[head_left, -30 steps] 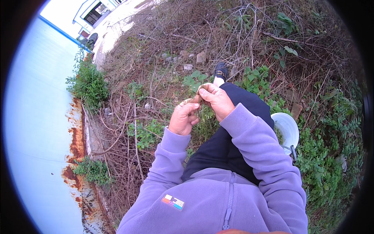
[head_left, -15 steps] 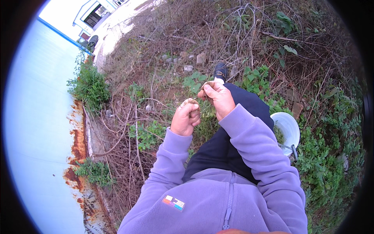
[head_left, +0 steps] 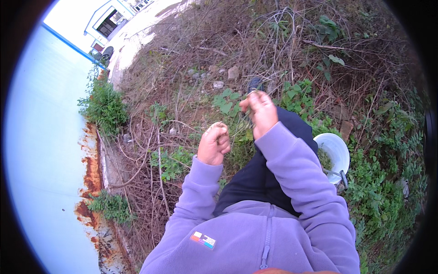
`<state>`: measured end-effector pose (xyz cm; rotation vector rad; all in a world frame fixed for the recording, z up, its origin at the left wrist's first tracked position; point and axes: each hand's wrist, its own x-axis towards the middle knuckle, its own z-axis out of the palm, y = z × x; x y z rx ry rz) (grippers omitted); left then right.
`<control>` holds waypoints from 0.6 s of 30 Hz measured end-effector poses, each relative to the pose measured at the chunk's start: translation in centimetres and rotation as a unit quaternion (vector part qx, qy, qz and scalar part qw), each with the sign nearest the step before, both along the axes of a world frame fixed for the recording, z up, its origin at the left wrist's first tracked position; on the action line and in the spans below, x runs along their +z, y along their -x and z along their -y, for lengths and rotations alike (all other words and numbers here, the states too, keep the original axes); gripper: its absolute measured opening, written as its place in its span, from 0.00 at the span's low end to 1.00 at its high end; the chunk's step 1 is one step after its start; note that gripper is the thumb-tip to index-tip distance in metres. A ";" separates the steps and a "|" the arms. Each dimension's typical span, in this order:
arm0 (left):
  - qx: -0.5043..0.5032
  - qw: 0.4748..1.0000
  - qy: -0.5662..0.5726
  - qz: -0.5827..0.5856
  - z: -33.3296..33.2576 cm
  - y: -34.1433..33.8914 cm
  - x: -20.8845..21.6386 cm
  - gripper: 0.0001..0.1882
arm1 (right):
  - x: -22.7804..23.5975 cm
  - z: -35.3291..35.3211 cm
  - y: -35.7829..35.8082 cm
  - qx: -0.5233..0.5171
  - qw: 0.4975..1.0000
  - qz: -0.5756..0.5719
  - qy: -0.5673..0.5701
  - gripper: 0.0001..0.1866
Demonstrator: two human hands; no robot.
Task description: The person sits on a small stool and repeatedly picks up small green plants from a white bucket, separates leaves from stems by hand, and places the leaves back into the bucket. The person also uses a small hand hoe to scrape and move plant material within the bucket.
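My left hand (head_left: 213, 144) is curled closed over the low growth in the middle of the view. Whatever its fingers may hold is hidden. Higher and to the right, my right hand (head_left: 262, 113) pinches with fingertips together, and thin plant stems (head_left: 247, 119) seem to hang just under them. A gap separates the two hands. To the right of my leg stands a white bucket (head_left: 339, 153) with green plant bits (head_left: 325, 159) inside. A grey handle-like piece (head_left: 343, 178) sits at its near rim.
Dry twigs (head_left: 159, 178) and brush cover the ground, with leafy weeds (head_left: 228, 101) near my shoe (head_left: 255, 85). Several stones (head_left: 233, 73) lie ahead. A pale blue wall (head_left: 45, 150) with a rusty edge (head_left: 91, 173) runs along the left. Dense green plants (head_left: 374, 196) grow beyond the bucket.
My hands have moved apart: the left slightly left and down, the right slightly right. Both remain closed.
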<state>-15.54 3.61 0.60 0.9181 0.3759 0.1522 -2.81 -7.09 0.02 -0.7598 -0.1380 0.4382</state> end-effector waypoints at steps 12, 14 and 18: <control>0.063 0.997 -0.038 -0.015 0.1 0.4 -0.3 0.04 | -0.6 0.6 0.6 0.207 0.977 0.041 -0.005 0.07; 0.048 0.998 -0.021 -0.017 0.3 0.4 0.1 0.03 | -0.7 0.4 0.6 0.215 0.975 0.054 0.003 0.07; 0.034 0.998 -0.047 -0.036 0.5 0.1 0.7 0.04 | -0.8 0.3 0.8 0.232 0.970 0.071 0.023 0.08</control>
